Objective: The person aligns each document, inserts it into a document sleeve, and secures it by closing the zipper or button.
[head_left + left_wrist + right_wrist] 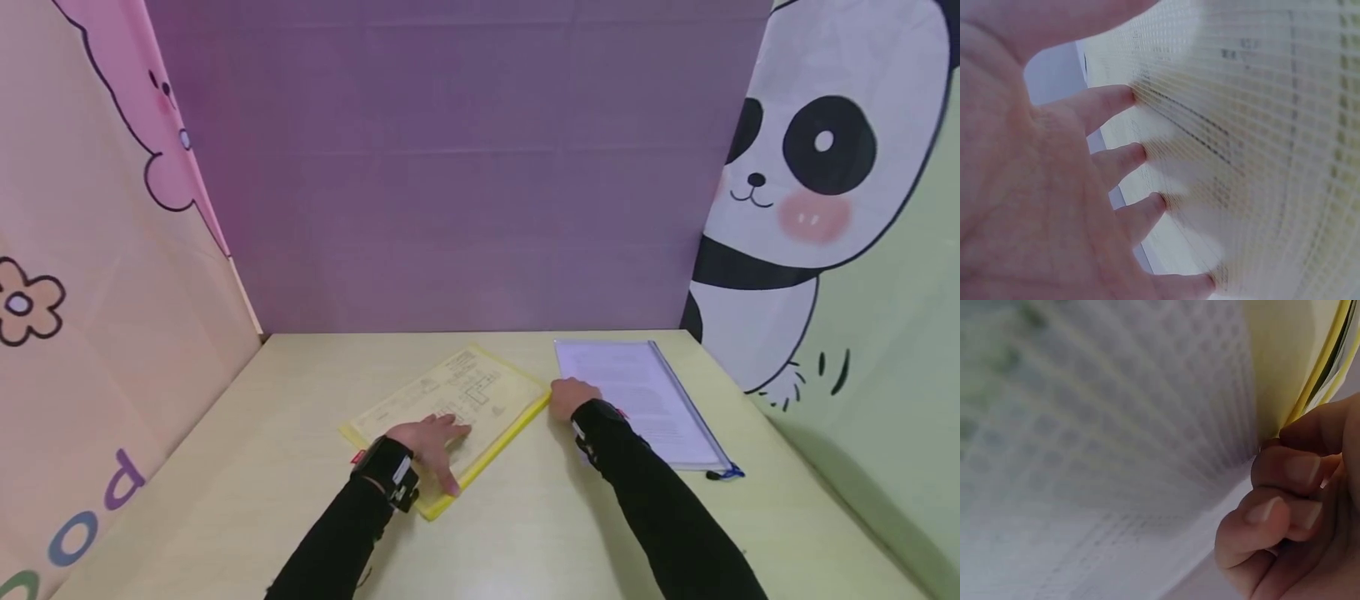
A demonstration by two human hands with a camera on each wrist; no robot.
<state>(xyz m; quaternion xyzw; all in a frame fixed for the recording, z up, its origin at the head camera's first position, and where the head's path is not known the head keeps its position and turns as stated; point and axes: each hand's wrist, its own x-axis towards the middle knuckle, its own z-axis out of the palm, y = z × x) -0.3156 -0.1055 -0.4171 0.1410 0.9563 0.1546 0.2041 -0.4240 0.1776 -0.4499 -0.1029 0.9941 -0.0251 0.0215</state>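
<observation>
A yellow mesh document pouch [487,379] lies slanted on the table, with printed sheets showing through its mesh. My left hand [429,446] rests on its near left part with fingers spread. In the left wrist view, the fingertips [1154,203] press on the mesh. At the pouch's right corner is my right hand [573,398]. Up close in the right wrist view, its thumb and index finger pinch the yellow edge [1304,403], the other fingers curled in. What lies between the pinching fingertips is hidden.
Just right of the right hand lies a second document pouch [637,400], pale with a blue-grey edge and printed paper inside. A dark blue pull cord [727,472] hangs off its near corner. A purple backdrop [465,167] stands behind the table [247,467].
</observation>
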